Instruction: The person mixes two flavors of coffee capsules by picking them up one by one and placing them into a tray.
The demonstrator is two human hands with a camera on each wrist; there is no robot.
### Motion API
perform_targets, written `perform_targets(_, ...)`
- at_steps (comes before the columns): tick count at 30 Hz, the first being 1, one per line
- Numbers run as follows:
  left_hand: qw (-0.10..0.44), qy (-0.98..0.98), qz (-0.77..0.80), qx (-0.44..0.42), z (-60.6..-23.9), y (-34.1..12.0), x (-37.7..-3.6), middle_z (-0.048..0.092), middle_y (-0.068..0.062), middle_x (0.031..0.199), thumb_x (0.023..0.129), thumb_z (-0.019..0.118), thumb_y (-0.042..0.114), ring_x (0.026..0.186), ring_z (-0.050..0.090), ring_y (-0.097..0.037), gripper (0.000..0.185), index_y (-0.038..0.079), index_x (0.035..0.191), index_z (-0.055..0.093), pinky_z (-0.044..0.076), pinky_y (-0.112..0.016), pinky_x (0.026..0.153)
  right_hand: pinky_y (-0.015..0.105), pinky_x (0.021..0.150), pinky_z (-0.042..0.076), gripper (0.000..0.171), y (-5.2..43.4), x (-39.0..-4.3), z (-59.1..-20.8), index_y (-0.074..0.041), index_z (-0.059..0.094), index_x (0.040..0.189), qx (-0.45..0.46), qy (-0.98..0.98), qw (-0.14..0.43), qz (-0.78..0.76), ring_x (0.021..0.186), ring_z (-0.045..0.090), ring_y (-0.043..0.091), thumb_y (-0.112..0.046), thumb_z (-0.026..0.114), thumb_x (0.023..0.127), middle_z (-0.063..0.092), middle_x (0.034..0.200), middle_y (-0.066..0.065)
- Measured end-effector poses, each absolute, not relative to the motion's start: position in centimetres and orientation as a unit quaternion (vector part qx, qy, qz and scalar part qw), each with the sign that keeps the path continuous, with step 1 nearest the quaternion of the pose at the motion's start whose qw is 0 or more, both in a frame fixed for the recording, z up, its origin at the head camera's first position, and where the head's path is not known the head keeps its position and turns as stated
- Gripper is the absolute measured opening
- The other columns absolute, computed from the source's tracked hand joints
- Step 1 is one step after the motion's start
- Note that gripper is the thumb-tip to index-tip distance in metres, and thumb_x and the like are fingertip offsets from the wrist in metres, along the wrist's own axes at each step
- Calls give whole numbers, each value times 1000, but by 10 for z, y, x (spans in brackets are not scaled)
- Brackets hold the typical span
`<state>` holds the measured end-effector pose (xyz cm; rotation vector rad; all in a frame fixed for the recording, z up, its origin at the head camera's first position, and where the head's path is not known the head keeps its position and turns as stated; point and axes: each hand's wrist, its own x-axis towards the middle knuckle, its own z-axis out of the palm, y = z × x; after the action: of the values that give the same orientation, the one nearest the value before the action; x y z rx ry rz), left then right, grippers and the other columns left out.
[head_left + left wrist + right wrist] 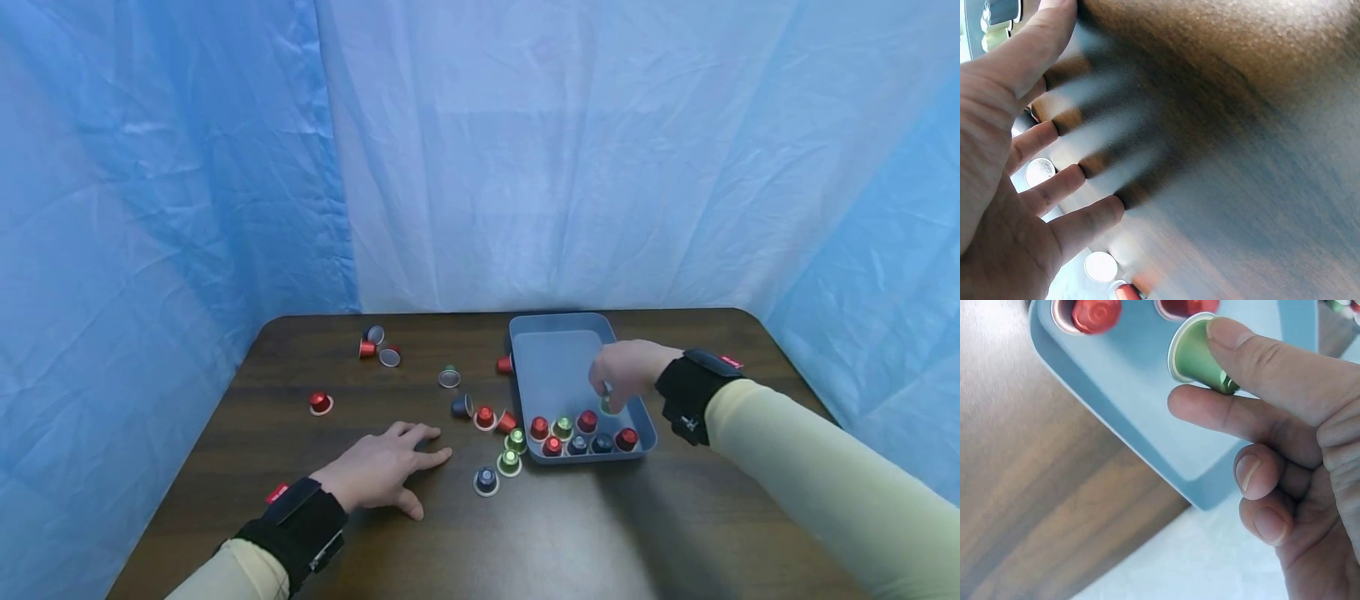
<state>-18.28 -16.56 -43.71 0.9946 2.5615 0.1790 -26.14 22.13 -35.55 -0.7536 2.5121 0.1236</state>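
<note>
**Green capsule pinched over the blue tray**

Green and shiny, a coffee capsule (1200, 356) sits pinched between the thumb and forefinger of the right hand (628, 372), its foil rim turned outward in the right wrist view. That hand hovers over the right side of the grey-blue tray (551, 367), right of the frame's centre in the head view, with the other fingers curled into the palm. I cannot tell whether the capsule touches the tray floor.

Along the tray's near edge stand two short rows of capsules: a red one (539, 427), a green one (563, 427), another red (587, 421), then red (552, 446), dark blue (577, 445), dark blue (602, 442) and red (626, 438).

Lower left of centre, the left hand (382, 471) lies flat on the dark wood counter (570, 533), fingers spread wide and straight, holding nothing; the left wrist view shows the fingertips pressed to the wood.

Loose capsules are scattered on the counter left of the tray. Nearest the left hand's fingertips are a dark blue one (486, 480) and a green one (509, 461), with another green (516, 440) and a red (484, 417) just beyond. A lone red capsule (320, 402) stands well apart at the left, and a few more lie tipped over near the counter's far edge. Blue sheeting (225, 150) hangs behind.
</note>
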Motion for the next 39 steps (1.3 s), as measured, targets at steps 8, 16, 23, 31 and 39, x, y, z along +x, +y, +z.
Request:
perform_targets(8, 193, 913, 57, 354, -438, -165, -183, 38, -5, 160, 79, 85, 50, 144, 35, -35, 85, 32, 153, 48, 49, -56, 102, 36, 73, 55, 12, 222, -258, -371, -19, 75, 89, -253, 931, 259, 41, 76, 59, 15, -21, 86, 83, 67, 85, -5)
perform_targets(16, 191, 913, 56, 355, -441, -166, -185, 39, -5, 160, 79, 84, 51, 144, 35, -35, 85, 33, 153, 48, 49, -56, 102, 36, 73, 55, 13, 227, -256, -383, -18, 77, 92, -241, 932, 266, 43, 76, 59, 15, -23, 86, 84, 67, 86, -5)
perform_targets(23, 194, 914, 59, 351, -441, -166, -185, 38, -4, 160, 78, 85, 52, 144, 35, -34, 86, 33, 153, 48, 49, -56, 102, 35, 72, 54, 14, 229, -254, -389, -18, 76, 90, -236, 935, 262, 47, 76, 59, 15, -19, 87, 81, 68, 86, -4)
perform_targets(31, 196, 915, 57, 348, -440, -165, -185, 38, -4, 161, 78, 84, 53, 143, 35, -34, 86, 34, 154, 48, 49, -57, 102, 36, 74, 55, 15, 229, -252, -393, -17, 75, 91, -224, 937, 266, 33, 76, 59, 15, -19, 86, 82, 68, 86, -5)
perform_targets(39, 194, 915, 56, 350, -440, -166, -185, 38, -4, 161, 78, 84, 53, 143, 35, -34, 86, 34, 154, 48, 49, -56, 102, 35, 74, 55, 15, 231, -250, -400, -17, 76, 94, -222, 937, 270, 19, 76, 59, 15, -20, 86, 83, 67, 85, -5)
